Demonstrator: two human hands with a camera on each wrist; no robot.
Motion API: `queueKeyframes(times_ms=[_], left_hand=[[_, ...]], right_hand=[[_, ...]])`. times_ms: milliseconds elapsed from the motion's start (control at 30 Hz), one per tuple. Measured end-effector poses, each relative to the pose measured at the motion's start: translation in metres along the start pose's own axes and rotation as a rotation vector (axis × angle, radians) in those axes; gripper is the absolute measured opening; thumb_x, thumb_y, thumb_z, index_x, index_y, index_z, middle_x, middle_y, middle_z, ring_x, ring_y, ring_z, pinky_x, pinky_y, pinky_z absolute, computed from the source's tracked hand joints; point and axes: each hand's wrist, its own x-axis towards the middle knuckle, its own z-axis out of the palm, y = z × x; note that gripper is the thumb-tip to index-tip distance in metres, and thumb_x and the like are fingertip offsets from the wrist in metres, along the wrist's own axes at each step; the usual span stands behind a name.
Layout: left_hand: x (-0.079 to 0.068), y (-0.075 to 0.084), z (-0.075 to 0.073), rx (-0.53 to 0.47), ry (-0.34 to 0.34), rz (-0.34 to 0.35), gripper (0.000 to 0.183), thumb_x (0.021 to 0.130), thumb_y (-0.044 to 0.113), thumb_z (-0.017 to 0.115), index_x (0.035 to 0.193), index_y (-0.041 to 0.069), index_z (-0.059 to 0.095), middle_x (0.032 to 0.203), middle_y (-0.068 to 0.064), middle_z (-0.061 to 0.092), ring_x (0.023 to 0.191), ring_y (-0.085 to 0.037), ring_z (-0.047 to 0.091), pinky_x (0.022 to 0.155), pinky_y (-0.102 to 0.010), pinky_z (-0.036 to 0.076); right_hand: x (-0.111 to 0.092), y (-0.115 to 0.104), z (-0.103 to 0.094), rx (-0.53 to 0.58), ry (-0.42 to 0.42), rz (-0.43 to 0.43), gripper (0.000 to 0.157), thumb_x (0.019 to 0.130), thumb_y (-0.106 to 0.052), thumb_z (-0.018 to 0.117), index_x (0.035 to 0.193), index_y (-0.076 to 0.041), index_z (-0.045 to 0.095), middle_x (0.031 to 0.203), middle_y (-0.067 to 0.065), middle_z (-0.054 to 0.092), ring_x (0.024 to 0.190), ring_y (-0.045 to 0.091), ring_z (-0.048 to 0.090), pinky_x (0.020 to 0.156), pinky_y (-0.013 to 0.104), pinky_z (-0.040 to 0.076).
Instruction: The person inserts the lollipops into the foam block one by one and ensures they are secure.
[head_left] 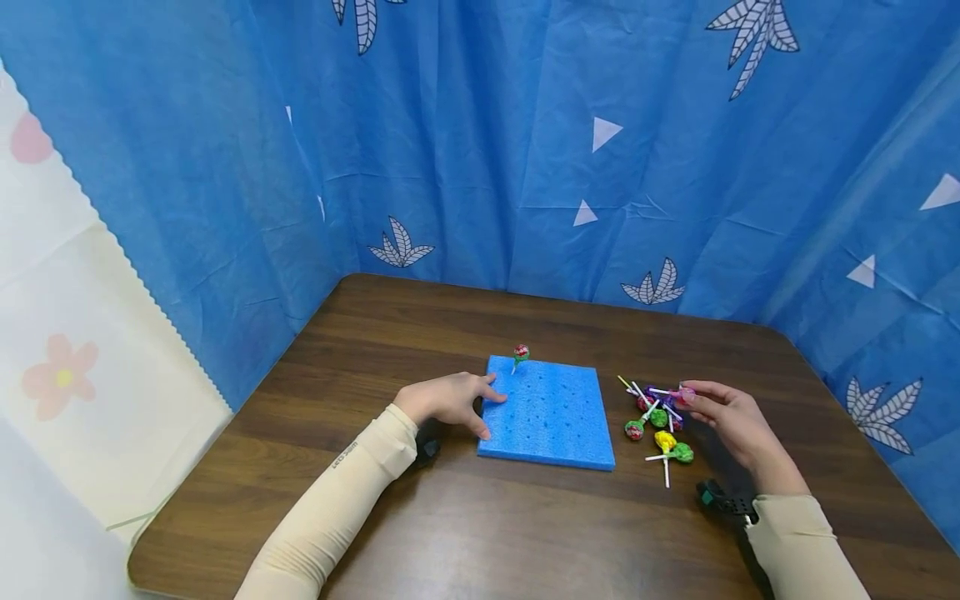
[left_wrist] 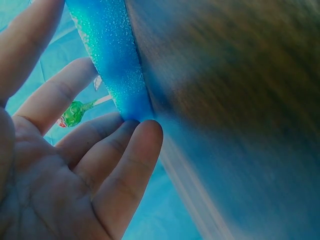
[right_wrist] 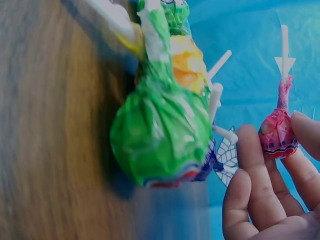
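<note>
A blue foam board [head_left: 558,417] dotted with small holes lies on the table. Near its far left corner a lollipop [head_left: 521,352] in a red and green wrapper stands upright on its stick. My left hand [head_left: 453,400] touches the board's left edge, thumb and fingers spread apart; the left wrist view shows fingertips [left_wrist: 150,131] against the board's side. To the right, my right hand [head_left: 731,421] pinches a pink lollipop [right_wrist: 278,132] by its wrapped head, its stick pointing away from the palm. Beside that hand is a loose pile of lollipops, including a green one [right_wrist: 160,135] and a yellow one [head_left: 664,442].
The brown wooden table [head_left: 525,533] has rounded corners. A blue curtain [head_left: 480,150] with leaf and triangle prints hangs behind it and at both sides. At the far left hangs a pale flowered cloth [head_left: 97,292].
</note>
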Motion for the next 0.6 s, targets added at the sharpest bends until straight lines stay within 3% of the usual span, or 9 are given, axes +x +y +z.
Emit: queueKeyframes(times_ms=[267, 600], left_hand=[[0.003, 0.0, 0.003, 0.005, 0.003, 0.001, 0.066, 0.085, 0.037, 0.079, 0.146, 0.025, 0.054, 0.166, -0.009, 0.024, 0.153, -0.032, 0.027, 0.121, -0.045, 0.033], [0.001, 0.002, 0.002, 0.001, 0.006, -0.007, 0.066, 0.086, 0.036, 0.079, 0.146, 0.026, 0.054, 0.166, -0.01, 0.024, 0.153, -0.032, 0.027, 0.121, -0.046, 0.033]], right_hand=[[0.001, -0.005, 0.01, 0.128, 0.014, -0.038, 0.013, 0.099, -0.023, 0.065, 0.111, -0.026, 0.067, 0.099, -0.019, 0.068, 0.091, -0.001, 0.067, 0.082, 0.013, 0.054], [0.008, -0.024, 0.032, 0.299, 0.02, -0.068, 0.012, 0.096, -0.018, 0.068, 0.108, -0.021, 0.07, 0.097, -0.012, 0.071, 0.091, 0.005, 0.071, 0.085, 0.016, 0.056]])
